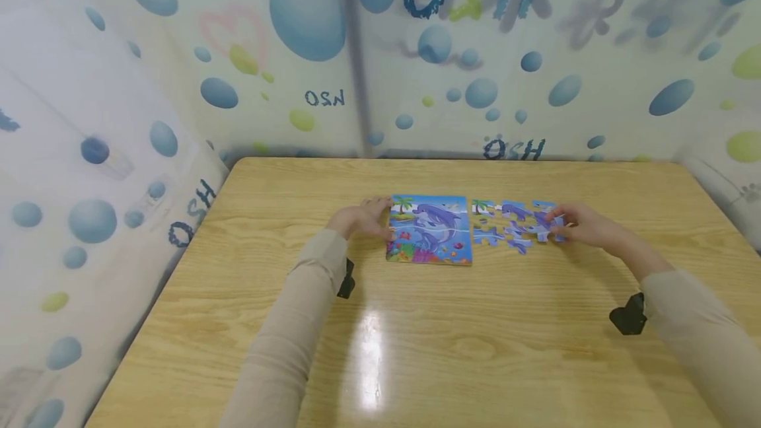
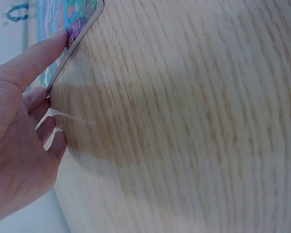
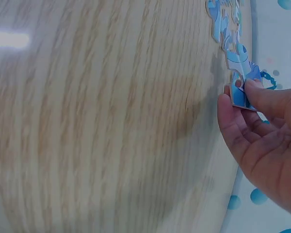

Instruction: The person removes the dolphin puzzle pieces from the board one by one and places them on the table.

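Note:
A square dolphin picture puzzle (image 1: 433, 230) lies flat on the wooden table, with a palm tree and coral in its picture. My left hand (image 1: 359, 218) is at its left side, and the thumb and fingertips touch the edge. In the left wrist view the thumb rests over the puzzle's rim (image 2: 76, 47), and the other fingers are loosely bent. To the right lie several loose jigsaw pieces (image 1: 487, 236), partly spaced apart. My right hand (image 1: 585, 224) pinches a blue jigsaw piece (image 3: 237, 99) between thumb and fingers at the right end of this group.
The light wood table (image 1: 475, 335) extends in front of the puzzle and to both sides. Behind it and on the left stands a white wall covering (image 1: 392, 65) with blue and green dots. A dark device (image 1: 630, 314) sits at the right wrist.

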A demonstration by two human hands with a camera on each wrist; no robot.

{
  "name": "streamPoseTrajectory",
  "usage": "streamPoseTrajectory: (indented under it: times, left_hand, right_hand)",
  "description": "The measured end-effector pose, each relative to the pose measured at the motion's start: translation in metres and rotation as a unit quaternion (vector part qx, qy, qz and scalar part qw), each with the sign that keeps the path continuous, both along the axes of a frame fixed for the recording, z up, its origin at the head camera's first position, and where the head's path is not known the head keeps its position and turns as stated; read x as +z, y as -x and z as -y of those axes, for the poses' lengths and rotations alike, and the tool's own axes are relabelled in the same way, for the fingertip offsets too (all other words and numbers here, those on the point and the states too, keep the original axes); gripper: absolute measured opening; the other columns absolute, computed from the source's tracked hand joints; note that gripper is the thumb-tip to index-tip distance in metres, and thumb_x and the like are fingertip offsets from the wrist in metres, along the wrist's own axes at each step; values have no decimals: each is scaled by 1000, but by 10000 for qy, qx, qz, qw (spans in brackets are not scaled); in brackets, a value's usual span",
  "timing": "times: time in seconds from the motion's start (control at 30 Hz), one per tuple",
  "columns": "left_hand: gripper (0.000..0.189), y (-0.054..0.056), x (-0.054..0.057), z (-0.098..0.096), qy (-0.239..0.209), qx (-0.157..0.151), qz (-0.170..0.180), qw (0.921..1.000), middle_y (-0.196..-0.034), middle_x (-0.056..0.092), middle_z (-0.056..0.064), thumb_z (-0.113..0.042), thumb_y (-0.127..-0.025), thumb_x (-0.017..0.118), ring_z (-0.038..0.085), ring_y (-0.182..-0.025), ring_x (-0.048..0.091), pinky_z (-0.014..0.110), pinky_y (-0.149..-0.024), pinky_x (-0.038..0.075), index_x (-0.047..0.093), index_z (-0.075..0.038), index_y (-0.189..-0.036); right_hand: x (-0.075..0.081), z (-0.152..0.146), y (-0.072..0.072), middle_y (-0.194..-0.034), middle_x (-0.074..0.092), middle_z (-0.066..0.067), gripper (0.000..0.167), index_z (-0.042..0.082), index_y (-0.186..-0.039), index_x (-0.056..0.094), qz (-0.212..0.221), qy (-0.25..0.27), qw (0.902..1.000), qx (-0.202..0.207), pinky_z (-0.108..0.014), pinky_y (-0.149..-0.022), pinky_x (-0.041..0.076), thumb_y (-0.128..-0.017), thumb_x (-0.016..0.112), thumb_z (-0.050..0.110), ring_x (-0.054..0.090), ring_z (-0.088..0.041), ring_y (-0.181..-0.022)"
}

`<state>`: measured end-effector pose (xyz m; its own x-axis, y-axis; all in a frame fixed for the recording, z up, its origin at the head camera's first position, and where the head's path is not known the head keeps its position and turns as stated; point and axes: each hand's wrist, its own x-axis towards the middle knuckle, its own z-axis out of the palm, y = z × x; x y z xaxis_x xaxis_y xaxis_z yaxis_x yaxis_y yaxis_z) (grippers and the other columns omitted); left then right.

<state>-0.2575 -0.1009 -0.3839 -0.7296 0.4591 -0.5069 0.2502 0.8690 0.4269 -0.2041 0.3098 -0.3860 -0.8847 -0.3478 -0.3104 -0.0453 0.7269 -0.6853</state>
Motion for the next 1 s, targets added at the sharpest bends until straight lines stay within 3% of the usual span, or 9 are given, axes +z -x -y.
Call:
streamPoseTrajectory:
  times: [0.33,0.53,0.77,1.0]
  left_hand:
    - [85,-2,1,1,-70,48,88,9999,-156,0,8,-35,-86,61,30,-143,-3,48,-117,4,7,-14,-148]
    - [85,-1,1,0,-30,37,68,10000,-156,0,8,-36,-86,61,30,-143,-3,49,-117,4,7,-14,-148]
    - [86,-1,1,0,-5,25,29,10000,-156,0,8,-37,-85,61,32,-142,-2,49,-116,5,8,-14,-148]
    - [86,-2,2,0,-102,47,98,9999,-156,-1,7,-36,-85,61,30,-143,-3,48,-117,4,6,-14,-148]
  right_hand:
    - [-3,-8,-6,-80,59,-2,36,-13,-121,38,534,174,9981,-233,-25,-67,56,-91,50,4,58,-5,-71]
    - [-5,-9,-6,-93,62,-13,46,-14,-122,35,551,29,9969,-560,-25,-65,56,-89,57,10,57,-4,-72]
    - [-7,-5,-3,-83,58,-11,50,-18,-120,33,603,-209,9940,-888,-26,-61,56,-88,59,10,58,-7,-65]
    - [-4,-2,-1,-87,60,-20,55,-20,-122,29,603,-494,9915,-1037,-30,-65,56,-87,60,10,62,-11,-63]
